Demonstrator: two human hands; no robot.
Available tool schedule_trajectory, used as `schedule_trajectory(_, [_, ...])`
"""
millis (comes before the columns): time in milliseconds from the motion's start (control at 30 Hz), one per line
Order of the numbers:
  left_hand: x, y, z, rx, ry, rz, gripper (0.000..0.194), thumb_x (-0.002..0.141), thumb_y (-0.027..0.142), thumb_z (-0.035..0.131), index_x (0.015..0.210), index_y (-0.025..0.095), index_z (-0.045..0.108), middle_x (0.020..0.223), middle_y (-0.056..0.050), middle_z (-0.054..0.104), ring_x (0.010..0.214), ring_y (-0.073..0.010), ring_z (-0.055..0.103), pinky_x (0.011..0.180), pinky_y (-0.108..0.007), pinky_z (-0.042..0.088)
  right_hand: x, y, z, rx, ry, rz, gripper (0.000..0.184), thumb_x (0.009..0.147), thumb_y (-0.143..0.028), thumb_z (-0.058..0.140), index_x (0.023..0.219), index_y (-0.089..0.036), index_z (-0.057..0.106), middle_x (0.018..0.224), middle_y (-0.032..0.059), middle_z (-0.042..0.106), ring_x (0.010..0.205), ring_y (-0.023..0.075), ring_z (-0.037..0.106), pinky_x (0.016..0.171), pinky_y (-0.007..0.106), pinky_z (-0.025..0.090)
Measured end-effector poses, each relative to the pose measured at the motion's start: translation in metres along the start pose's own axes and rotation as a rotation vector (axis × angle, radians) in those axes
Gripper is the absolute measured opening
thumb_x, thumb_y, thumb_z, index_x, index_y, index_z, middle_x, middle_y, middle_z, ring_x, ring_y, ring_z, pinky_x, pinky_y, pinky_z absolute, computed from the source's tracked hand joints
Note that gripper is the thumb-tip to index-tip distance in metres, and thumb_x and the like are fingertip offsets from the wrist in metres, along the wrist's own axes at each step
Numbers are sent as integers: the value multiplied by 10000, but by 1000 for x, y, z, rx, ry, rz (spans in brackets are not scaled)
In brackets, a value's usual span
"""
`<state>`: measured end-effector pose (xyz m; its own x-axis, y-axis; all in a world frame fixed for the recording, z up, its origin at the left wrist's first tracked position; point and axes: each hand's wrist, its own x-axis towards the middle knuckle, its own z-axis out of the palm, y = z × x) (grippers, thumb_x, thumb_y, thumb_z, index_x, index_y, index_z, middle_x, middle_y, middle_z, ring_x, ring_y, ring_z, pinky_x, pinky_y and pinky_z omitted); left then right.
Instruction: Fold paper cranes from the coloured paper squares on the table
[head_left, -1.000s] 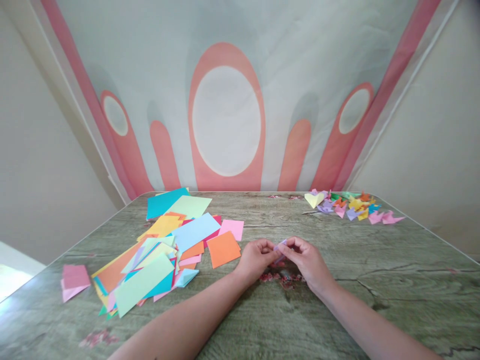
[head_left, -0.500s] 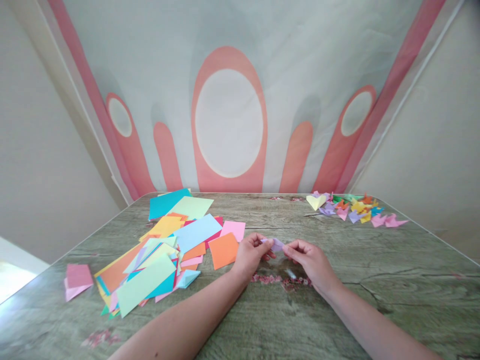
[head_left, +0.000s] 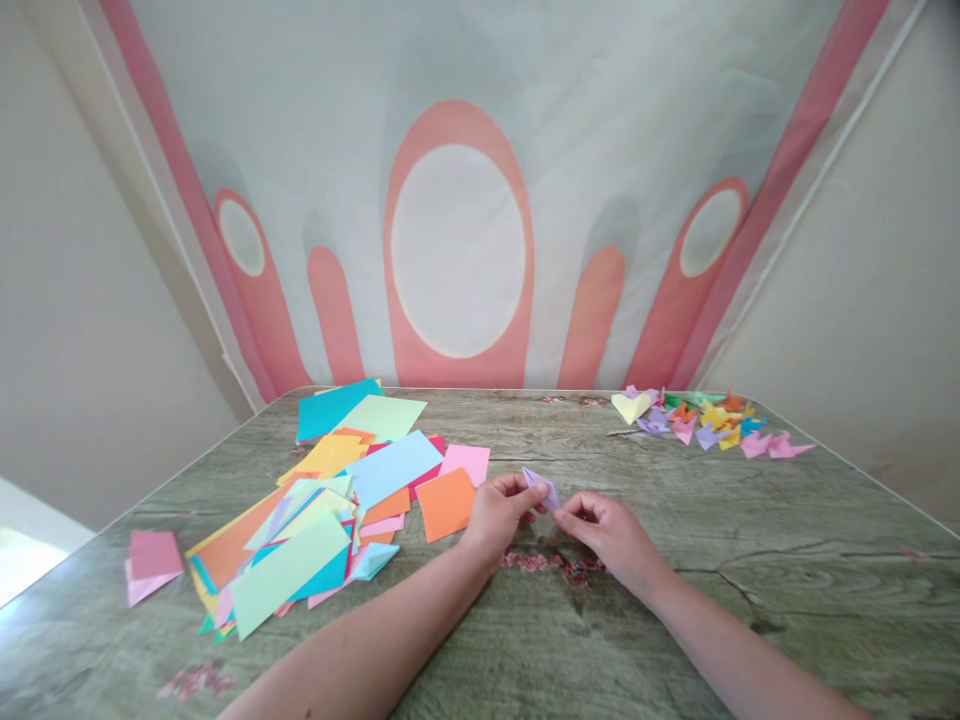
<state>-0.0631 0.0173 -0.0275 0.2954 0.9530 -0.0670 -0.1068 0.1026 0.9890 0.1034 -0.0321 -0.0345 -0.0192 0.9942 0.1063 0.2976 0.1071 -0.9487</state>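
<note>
Between my two hands is a small folded piece of lilac paper (head_left: 541, 486), narrow and pointed at its far end. My left hand (head_left: 501, 515) pinches it from the left, thumb lying across its face. At the near lower end, the thumb and fingers of my right hand (head_left: 609, 532) pinch the same paper. Both hands are closed, just above the wood-patterned table (head_left: 555, 640). An orange paper square (head_left: 445, 505) lies right beside my left hand. Some of the left fingers are hidden behind the paper and hand.
Loose coloured paper sheets (head_left: 289, 575) lie heaped on the left, with a folded light-blue piece (head_left: 374, 562) at the near edge. Pink papers (head_left: 154, 565) sit farther left. Several folded paper figures (head_left: 716, 425) cluster at the back right, beside a pale yellow heart-shaped piece (head_left: 631, 407).
The lilac paper has turned from lying nearly level to slanting, its far tip now up and left. My right hand has shifted slightly left and nearer to me.
</note>
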Motion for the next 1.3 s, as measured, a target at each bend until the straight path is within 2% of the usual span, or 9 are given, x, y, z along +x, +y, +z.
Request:
schedule_trajectory(133, [0,2,1,53,6,7,322,625,427,787,646,133,658,592,-3,623,504,-85,484,504,-203,365,0,-5,2,-13,9,-20,268,798,-450,625,821,-186,666,738,-6,645,671,153,544,617,255,396])
schedule_trajectory(300, [-3,2,4,76,9,16,357,586,432,802,546,146,593,514,23,562,480,-84,452,491,-208,345,-2,-8,4,-21,-7,10,308,793,-461,622,655,-186,602,584,-18,618,538,133,515,513,243,361])
schedule_trajectory(500, [-3,2,3,38,-5,-1,354,613,462,782,626,137,643,581,7,604,498,-79,474,508,-206,376,-5,-9,8,34,-89,32,312,860,-484,535,742,-195,560,589,0,676,503,146,581,483,238,388])
schedule_trajectory(667, [-3,3,2,-9,-76,-20,368,592,448,810,630,135,620,635,0,625,528,-76,500,524,-198,398,-6,-11,6,4,-27,-28,303,841,-477,581,764,-186,611,745,13,699,690,166,601,618,260,407])
schedule_trajectory(833, [-5,4,1,-38,-142,-27,395,637,509,771,704,134,668,712,-22,650,582,-92,541,561,-207,433,-5,-11,3,7,-24,-12,324,838,-490,579,752,-183,635,655,0,685,562,147,548,530,251,355])
schedule_trajectory(933, [-5,4,1,-38,-163,-35,409,650,520,761,758,131,694,737,-35,656,582,-95,550,569,-215,442,-5,-9,3,24,-22,3,339,844,-506,565,757,-184,628,669,14,705,548,148,550,513,251,346])
schedule_trajectory(1133, [-6,6,3,8,-95,-26,371,600,468,805,626,128,659,597,-8,610,506,-84,497,519,-205,391,-5,-11,4,38,-25,17,351,829,-538,568,732,-202,591,637,10,706,522,151,559,504,252,359])
schedule_trajectory(1300, [-9,10,6,10,-82,6,367,621,472,793,637,127,669,587,-8,609,529,-90,502,539,-203,394,-5,-12,4,36,-28,22,351,827,-532,572,720,-198,583,613,6,698,495,141,543,493,247,365])
